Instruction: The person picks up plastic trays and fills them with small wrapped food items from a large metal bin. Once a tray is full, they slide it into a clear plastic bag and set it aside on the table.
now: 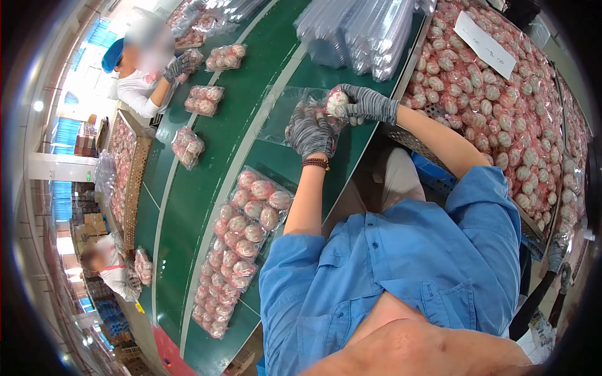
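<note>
My right hand (371, 104), in a grey knit glove, pinches a white egg-shaped item (337, 102) in clear wrap with red print. Just left of it, my left hand (311, 131), gloved alike and with a beaded bracelet at the wrist, curls over a clear plastic pack (279, 122) on the green belt. Some pinkish wrapped items show around its fingers, and the rest of the pack's contents is hidden beneath the glove. Along the belt's near side runs a row of filled clear packs (235, 241), each with several of the same wrapped items.
A large bin of loose wrapped items (483, 106), with a white paper sign (485, 45), stands at right. Stacked clear plastic trays (360, 34) lie at the top of the green belt (251, 141). Other packs (204, 100) sit farther across, near two co-workers (141, 88).
</note>
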`<state>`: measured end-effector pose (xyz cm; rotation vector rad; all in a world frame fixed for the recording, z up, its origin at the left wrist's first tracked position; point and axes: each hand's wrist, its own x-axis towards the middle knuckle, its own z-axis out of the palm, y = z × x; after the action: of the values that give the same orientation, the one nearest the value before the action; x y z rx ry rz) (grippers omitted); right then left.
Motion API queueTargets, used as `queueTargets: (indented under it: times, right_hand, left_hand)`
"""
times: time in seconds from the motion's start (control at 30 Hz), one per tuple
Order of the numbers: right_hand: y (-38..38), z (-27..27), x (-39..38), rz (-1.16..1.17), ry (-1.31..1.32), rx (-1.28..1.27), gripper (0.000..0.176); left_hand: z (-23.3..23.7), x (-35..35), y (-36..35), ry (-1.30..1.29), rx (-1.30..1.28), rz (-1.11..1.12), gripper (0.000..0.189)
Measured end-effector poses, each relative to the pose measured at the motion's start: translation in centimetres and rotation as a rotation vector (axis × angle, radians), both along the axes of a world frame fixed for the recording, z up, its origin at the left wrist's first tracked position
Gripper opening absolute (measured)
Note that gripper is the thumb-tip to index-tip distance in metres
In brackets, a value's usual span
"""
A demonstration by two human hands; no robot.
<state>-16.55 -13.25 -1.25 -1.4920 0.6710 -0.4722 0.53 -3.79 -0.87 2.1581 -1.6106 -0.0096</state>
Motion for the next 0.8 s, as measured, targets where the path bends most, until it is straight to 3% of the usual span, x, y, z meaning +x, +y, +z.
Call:
queueTargets:
  times: [0.07,0.17,0.3,0.43,0.8]
  right_hand:
    - [-0.7,-0.2,-0.2,0.034,-0.065,0.013,0.054]
    - [-2.7,-0.4,0.3,-0.134,0.007,0.174,0.05]
    - [-2.2,-2.9,1.0,-0.217,-0.284,0.489,0.042]
    - [-3.2,-5.0,1.1,-0.026,-0.444,0.665,0.037]
    - [-3.4,-5.8,0.9,0.023,-0.525,0.779,0.033]
  left_hand:
    - [0.7,-0.3,0.2,0.024,0.018,0.014,0.036]
    - [0.5,-0.3,0.3,0.041,-0.009,0.017,0.036]
    - [-0.4,0.1,-0.1,0.012,-0.036,0.006,0.035]
    - [-0.3,-0.1,-0.1,0.004,-0.015,0.028,0.036]
    - [0.0,-0.2,-0.1,0.021,0.016,0.036,0.038]
